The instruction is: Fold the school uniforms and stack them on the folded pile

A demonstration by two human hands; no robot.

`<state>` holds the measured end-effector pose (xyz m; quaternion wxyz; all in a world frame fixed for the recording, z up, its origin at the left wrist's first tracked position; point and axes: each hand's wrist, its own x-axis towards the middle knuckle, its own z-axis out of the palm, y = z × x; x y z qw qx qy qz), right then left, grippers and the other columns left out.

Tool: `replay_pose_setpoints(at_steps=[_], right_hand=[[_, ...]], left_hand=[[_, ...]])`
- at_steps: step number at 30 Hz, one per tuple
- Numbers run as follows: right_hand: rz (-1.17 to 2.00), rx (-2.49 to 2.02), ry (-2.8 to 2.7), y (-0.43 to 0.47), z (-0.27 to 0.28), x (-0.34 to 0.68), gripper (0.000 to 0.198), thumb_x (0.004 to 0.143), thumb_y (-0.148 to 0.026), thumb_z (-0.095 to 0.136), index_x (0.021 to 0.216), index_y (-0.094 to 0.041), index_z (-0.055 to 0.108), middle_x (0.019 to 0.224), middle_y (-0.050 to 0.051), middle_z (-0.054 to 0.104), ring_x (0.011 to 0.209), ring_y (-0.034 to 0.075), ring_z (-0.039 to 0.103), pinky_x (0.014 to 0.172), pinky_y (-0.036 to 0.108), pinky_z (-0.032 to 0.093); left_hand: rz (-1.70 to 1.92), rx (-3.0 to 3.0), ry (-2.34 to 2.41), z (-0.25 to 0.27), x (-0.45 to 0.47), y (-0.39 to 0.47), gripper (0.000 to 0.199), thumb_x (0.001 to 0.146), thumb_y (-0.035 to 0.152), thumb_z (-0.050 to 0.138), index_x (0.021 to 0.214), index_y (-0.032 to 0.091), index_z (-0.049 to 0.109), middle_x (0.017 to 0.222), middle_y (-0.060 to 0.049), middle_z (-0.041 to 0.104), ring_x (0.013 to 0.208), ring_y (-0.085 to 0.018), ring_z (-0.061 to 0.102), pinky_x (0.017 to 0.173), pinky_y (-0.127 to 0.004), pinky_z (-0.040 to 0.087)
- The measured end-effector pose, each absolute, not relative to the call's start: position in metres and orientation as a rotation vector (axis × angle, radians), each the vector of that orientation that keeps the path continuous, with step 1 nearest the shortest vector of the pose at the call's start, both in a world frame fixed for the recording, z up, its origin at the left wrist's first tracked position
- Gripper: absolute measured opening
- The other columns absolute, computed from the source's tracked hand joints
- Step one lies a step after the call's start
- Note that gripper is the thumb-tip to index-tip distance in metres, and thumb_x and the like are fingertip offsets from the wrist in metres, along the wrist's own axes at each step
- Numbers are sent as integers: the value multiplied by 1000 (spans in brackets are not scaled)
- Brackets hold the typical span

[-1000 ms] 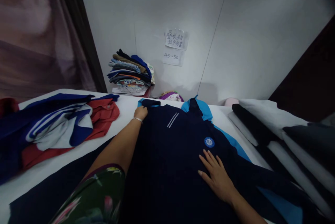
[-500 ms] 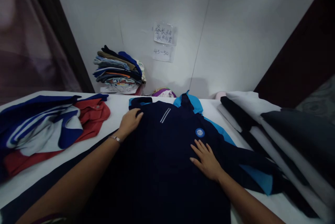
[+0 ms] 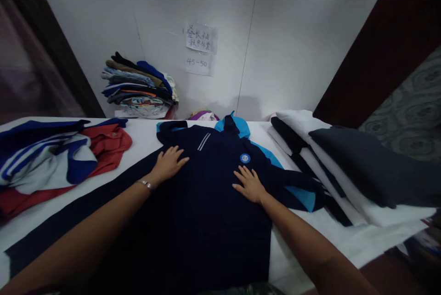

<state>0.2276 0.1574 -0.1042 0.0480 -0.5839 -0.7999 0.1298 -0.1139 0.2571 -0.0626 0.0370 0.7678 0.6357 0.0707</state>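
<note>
A dark navy jacket (image 3: 206, 203) with light blue trim lies spread on the white table (image 3: 289, 263), its collar end toward the wall. It bears two pale stripes and a round blue badge (image 3: 245, 158). My left hand (image 3: 168, 163), with a bracelet at the wrist, rests on the jacket near its left shoulder, fingers spread. Just below the badge, my right hand (image 3: 250, 184) lies flat on the cloth with its fingers apart. One sleeve stretches toward the lower left; the other bends out to the right, showing light blue cloth.
Loose red, blue and white clothes (image 3: 69, 157) lie at the left. A stack of folded clothes (image 3: 139, 86) stands against the wall. White, black and grey folded garments (image 3: 344, 161) are piled at the right. Handwritten paper signs (image 3: 201, 37) hang on the wall.
My left hand has come off the shoulder edge and down onto the jacket's front, its fingers now spread. My right hand stays flat below the badge. The view has shifted to the right.
</note>
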Motion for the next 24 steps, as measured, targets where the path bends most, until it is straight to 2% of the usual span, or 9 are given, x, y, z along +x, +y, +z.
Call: replay_pose_setpoints(at_steps=[4, 7, 10, 12, 14, 17, 20, 24], right_hand=[[534, -1729, -2379, 163, -99, 230, 72, 90, -66, 39, 146, -20, 38, 158, 11, 20, 147, 27, 9, 117, 54, 4], [737, -1623, -2201, 162, -85, 243, 64, 89, -63, 45, 136, -20, 52, 152, 11, 35, 144, 26, 25, 117, 49, 16], [532, -1495, -1931, 145, -64, 276, 47, 92, -52, 47, 124, -21, 62, 141, 7, 52, 134, 21, 43, 113, 38, 32], [327, -1499, -1800, 125, -51, 310, 40, 90, -44, 49, 119, -21, 65, 136, 7, 57, 132, 22, 45, 113, 40, 33], [216, -1580, -1717, 100, -45, 348, 40, 87, -36, 49, 121, -19, 64, 137, 10, 55, 135, 25, 40, 115, 46, 27], [55, -1802, -1623, 67, -49, 401, 53, 79, -28, 50, 130, -16, 57, 143, 11, 48, 138, 28, 34, 116, 50, 23], [79, -1938, -1565, 46, -67, 436, 64, 77, -29, 51, 139, -16, 47, 145, 11, 46, 137, 27, 37, 114, 47, 29], [301, -1942, -1451, 41, -94, 449, 74, 76, -41, 58, 144, -18, 38, 135, 12, 56, 125, 27, 51, 103, 45, 42]], left_hand=[[279, 2542, 1518, -60, -63, 168, 49, 86, 44, 50, 128, 21, 57, 146, -12, 46, 136, -29, 38, 113, -49, 23], [302, 2525, 1187, -53, -34, 92, 31, 86, 40, 49, 108, 24, 65, 118, -11, 65, 111, -26, 57, 98, -43, 40], [228, 2357, 1092, -46, -25, 32, 15, 82, 41, 53, 84, 29, 61, 88, -4, 67, 82, -23, 62, 80, -41, 46], [127, 2191, 1136, -47, -25, 7, 17, 74, 46, 60, 72, 30, 54, 76, 0, 64, 70, -21, 60, 70, -38, 46], [55, 2065, 1166, -50, -25, -6, 24, 69, 48, 64, 65, 29, 50, 73, 2, 62, 66, -20, 58, 64, -35, 44], [31, 1985, 1169, -56, -21, -14, 24, 67, 47, 65, 63, 29, 50, 74, 4, 63, 67, -18, 59, 63, -32, 42], [-7, 1974, 1194, -59, -11, -16, 21, 68, 49, 65, 67, 30, 55, 76, 5, 65, 72, -19, 61, 65, -31, 43], [-40, 2077, 1302, -68, -1, -20, 23, 69, 52, 64, 79, 32, 59, 85, 2, 65, 74, -21, 64, 67, -34, 44]])
